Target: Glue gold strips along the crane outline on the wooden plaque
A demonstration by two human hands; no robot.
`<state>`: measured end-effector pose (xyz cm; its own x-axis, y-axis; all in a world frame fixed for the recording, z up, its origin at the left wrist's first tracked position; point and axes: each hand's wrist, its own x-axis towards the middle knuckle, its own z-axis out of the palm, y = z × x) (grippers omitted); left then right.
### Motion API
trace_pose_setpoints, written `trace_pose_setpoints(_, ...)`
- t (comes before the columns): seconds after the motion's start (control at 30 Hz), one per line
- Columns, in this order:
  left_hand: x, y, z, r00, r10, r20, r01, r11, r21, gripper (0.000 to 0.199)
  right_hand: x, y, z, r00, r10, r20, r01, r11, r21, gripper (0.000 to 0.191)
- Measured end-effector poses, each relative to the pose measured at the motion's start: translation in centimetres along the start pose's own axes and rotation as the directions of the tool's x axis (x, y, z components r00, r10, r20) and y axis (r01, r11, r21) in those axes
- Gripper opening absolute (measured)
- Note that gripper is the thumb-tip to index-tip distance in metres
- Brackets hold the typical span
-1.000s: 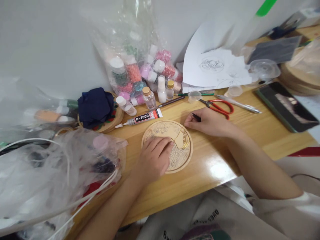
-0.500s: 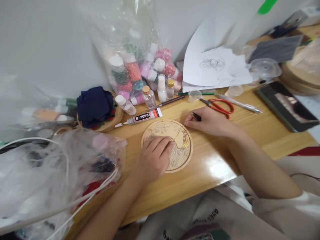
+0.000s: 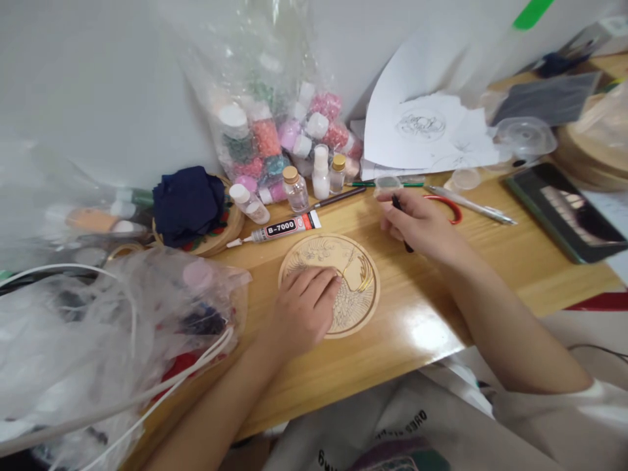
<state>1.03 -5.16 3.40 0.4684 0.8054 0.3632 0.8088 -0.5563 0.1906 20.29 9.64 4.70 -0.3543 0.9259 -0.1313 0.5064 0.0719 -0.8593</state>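
A round wooden plaque point(image 3: 356, 307) with a fine drawn pattern lies on the wooden table point(image 3: 294, 399). Thin golden wire point(image 3: 366, 275) curves over its right part. My left hand point(image 3: 307, 307) rests on the plaque's left side, fingers together; whatever is under the fingertips is hidden. To the right of the plaque, my right hand point(image 3: 415, 222) is raised with its fingers closed on a slim black tool point(image 3: 408, 246). Just behind that hand are the red-handled pliers point(image 3: 449, 204), mostly covered by it, and a small clear cup point(image 3: 387, 184).
A B-7000 glue tube point(image 3: 284, 228), small bottles point(image 3: 295, 190) and a dark pen point(image 3: 341, 197) lie behind the plaque. Plastic bags point(image 3: 196, 307) and white cables are at the left. A phone point(image 3: 564, 212), a silver pen point(image 3: 478, 206) and paper drawings point(image 3: 422, 131) are at the right and back.
My right hand has moved up and right, away from the plaque's edge, and now covers most of the pliers. The black tool has turned in its fingers. My left hand has stayed in place.
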Motion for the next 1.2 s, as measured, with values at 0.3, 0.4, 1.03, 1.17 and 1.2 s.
trace_pose_setpoints(0.3,0.1,0.0,-0.1,1.0,0.003,-0.015,-0.002,1.0,0.006,0.027,-0.1,0.1,0.0,0.987,-0.108,0.12,0.133,0.963,-0.233,0.016)
trace_pose_setpoints(0.4,0.1,0.0,-0.1,1.0,-0.005,-0.008,0.005,1.0,0.0,0.027,-0.2,-0.2,-0.2,0.984,-0.117,0.132,0.148,0.955,-0.255,0.02)
trace_pose_setpoints(1.03,-0.1,-0.1,0.0,0.999,-0.032,0.008,0.033,0.998,-0.052,0.03,-1.5,-1.4,-0.1,0.97,-0.176,0.167,0.117,0.943,0.312,0.024)
trace_pose_setpoints(1.17,-0.1,-0.2,0.0,0.999,-0.036,0.011,0.036,0.998,-0.056,0.03,-1.2,-1.4,0.1,0.961,-0.159,0.226,0.11,0.97,0.216,0.013)
trace_pose_setpoints(1.2,-0.1,-0.2,0.0,0.999,-0.036,0.005,0.036,0.998,-0.051,0.029,-1.2,-1.5,0.1,0.96,-0.15,0.236,0.104,0.975,0.197,0.012)
